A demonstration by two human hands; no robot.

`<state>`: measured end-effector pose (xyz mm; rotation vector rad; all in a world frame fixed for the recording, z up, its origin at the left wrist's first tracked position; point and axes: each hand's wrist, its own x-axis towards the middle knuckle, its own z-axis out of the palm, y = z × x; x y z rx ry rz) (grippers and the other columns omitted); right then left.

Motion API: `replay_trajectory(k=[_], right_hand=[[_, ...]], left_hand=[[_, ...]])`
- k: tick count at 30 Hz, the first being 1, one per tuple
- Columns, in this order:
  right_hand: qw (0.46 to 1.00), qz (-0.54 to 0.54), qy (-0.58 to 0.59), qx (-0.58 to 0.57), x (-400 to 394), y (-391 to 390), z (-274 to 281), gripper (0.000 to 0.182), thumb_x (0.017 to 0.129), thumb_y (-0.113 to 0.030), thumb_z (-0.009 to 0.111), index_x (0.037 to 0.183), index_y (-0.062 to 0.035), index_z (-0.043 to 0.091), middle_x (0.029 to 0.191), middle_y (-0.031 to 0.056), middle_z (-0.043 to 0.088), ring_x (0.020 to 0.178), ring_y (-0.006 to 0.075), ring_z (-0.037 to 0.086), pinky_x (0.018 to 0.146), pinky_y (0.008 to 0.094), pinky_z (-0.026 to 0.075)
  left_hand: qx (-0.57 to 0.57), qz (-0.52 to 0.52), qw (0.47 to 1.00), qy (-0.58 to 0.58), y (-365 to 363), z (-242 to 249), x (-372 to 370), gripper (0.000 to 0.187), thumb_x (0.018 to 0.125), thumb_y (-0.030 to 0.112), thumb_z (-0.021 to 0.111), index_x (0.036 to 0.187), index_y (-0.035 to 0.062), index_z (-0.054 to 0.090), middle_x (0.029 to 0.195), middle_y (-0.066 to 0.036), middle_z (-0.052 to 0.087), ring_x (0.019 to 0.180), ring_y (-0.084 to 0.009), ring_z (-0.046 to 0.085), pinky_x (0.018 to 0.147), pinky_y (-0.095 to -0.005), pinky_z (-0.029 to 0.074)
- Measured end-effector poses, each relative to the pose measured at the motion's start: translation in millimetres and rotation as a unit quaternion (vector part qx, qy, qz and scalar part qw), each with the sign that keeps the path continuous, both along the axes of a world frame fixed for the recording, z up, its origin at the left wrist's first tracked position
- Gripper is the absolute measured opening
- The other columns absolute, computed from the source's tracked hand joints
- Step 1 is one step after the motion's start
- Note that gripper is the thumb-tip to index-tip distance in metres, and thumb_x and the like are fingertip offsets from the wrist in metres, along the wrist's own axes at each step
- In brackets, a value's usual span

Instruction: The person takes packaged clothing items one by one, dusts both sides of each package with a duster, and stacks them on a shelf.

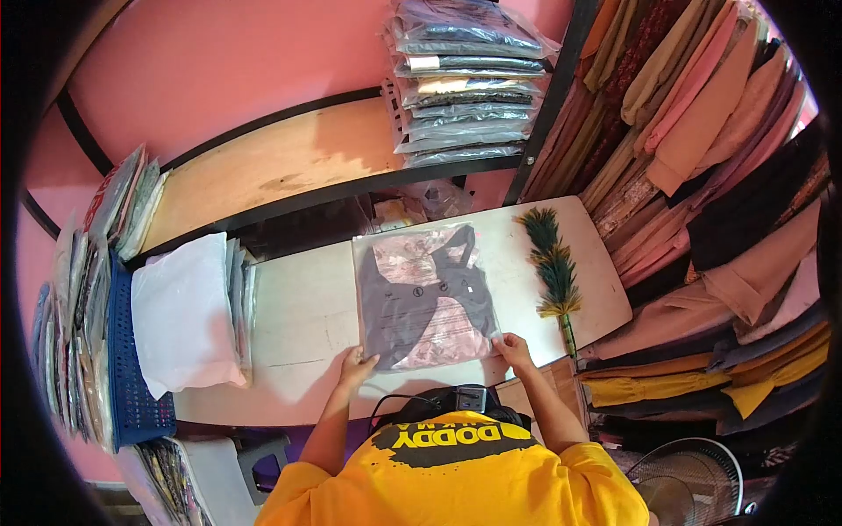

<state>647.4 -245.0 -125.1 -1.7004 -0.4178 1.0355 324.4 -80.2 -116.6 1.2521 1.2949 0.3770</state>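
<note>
A clear plastic bag with a folded grey and pink patterned garment inside lies flat on the white table. My left hand pinches the bag's near left corner, fingers closed on it. At the near right corner, my right hand has its thumb and fingers closed on the bag's edge. Small dark printed marks show across the plastic.
A green and yellow feather duster lies at the table's right. White packages and a blue basket stand left. Bagged clothes are stacked on the wooden shelf. Garments hang right; a fan stands near right.
</note>
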Motion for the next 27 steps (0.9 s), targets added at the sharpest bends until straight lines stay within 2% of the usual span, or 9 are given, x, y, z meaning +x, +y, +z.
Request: replay_trajectory(k=[3,7,12,13,15,17,22,24,27], right_hand=[[0.998,-0.025,0.056,0.008,3,-11,7,0.009,0.073,-0.008,0.064,0.074,-0.0021,0.057,0.061,0.0020,0.057,0.049,0.0080,0.050,0.047,0.0200,0.040],[0.999,0.002,0.046,0.016,17,-13,0,0.007,0.073,-0.007,0.064,0.072,-0.0023,0.058,0.060,0.0016,0.057,0.049,0.0074,0.049,0.047,0.0198,0.040],[0.985,-0.007,-0.161,0.061,33,-24,-17,0.012,0.073,-0.007,0.062,0.064,-0.0006,0.057,0.055,0.0022,0.056,0.047,0.0081,0.049,0.045,0.0215,0.039],[0.939,-0.010,-0.341,-0.048,34,-28,19,0.012,0.073,-0.010,0.060,0.072,0.0012,0.056,0.061,0.0076,0.056,0.053,0.0167,0.051,0.051,0.0281,0.042],[0.764,-0.034,-0.642,-0.047,56,-49,38,0.030,0.069,-0.012,0.056,0.096,0.0001,0.049,0.084,0.0165,0.051,0.082,0.0334,0.048,0.073,0.0400,0.039],[0.707,-0.120,-0.675,-0.172,68,-64,43,0.037,0.070,-0.017,0.057,0.101,0.0000,0.044,0.091,0.0194,0.047,0.086,0.0357,0.045,0.075,0.0432,0.036],[0.809,0.000,-0.537,-0.241,113,-74,16,0.033,0.076,-0.016,0.055,0.102,0.0002,0.042,0.091,0.0228,0.049,0.085,0.0387,0.047,0.071,0.0430,0.039],[0.899,-0.014,-0.417,-0.137,120,-65,13,0.028,0.078,-0.013,0.052,0.099,0.0016,0.042,0.086,0.0239,0.053,0.080,0.0384,0.051,0.068,0.0408,0.041],[0.899,0.041,-0.433,-0.057,82,-47,49,0.026,0.079,-0.018,0.050,0.097,-0.0001,0.043,0.080,0.0256,0.053,0.075,0.0397,0.052,0.063,0.0422,0.040]], left_hand=[[-0.033,0.083,0.992,-0.090,-22,-6,-9,0.023,0.070,0.005,0.065,0.086,-0.0027,0.052,0.071,-0.007,0.057,0.054,-0.0106,0.054,0.047,-0.0213,0.047],[0.011,0.112,0.992,-0.058,-33,-14,-12,0.015,0.069,0.001,0.065,0.080,-0.0033,0.055,0.067,-0.005,0.057,0.054,-0.0107,0.054,0.048,-0.0201,0.046],[-0.024,0.136,0.989,-0.061,-55,-14,-11,0.014,0.071,0.003,0.064,0.081,-0.0030,0.057,0.068,-0.005,0.058,0.056,-0.0106,0.055,0.050,-0.0207,0.046],[-0.016,0.108,0.993,-0.053,-57,-13,-14,0.014,0.071,0.004,0.064,0.081,-0.0029,0.058,0.068,-0.005,0.059,0.056,-0.0106,0.055,0.051,-0.0211,0.047],[-0.022,0.110,0.991,-0.071,-62,-4,-21,0.014,0.071,0.005,0.064,0.080,-0.0036,0.059,0.067,-0.004,0.059,0.056,-0.0096,0.055,0.051,-0.0200,0.046],[-0.027,0.110,0.990,-0.089,-64,-1,-24,0.014,0.071,0.006,0.065,0.079,-0.0043,0.059,0.066,-0.004,0.059,0.056,-0.0086,0.054,0.051,-0.0190,0.045],[-0.031,0.040,0.997,-0.053,-59,4,-25,0.015,0.076,0.010,0.060,0.081,-0.0038,0.059,0.065,-0.006,0.059,0.056,-0.0105,0.055,0.052,-0.0210,0.046],[-0.033,0.040,0.997,-0.051,-60,2,-27,0.016,0.077,0.012,0.059,0.081,-0.0038,0.059,0.065,-0.006,0.059,0.056,-0.0110,0.056,0.052,-0.0214,0.046],[-0.024,0.029,0.998,-0.050,-59,-5,-31,0.018,0.078,0.013,0.058,0.082,-0.0043,0.059,0.065,-0.007,0.059,0.056,-0.0117,0.056,0.052,-0.0222,0.046]])
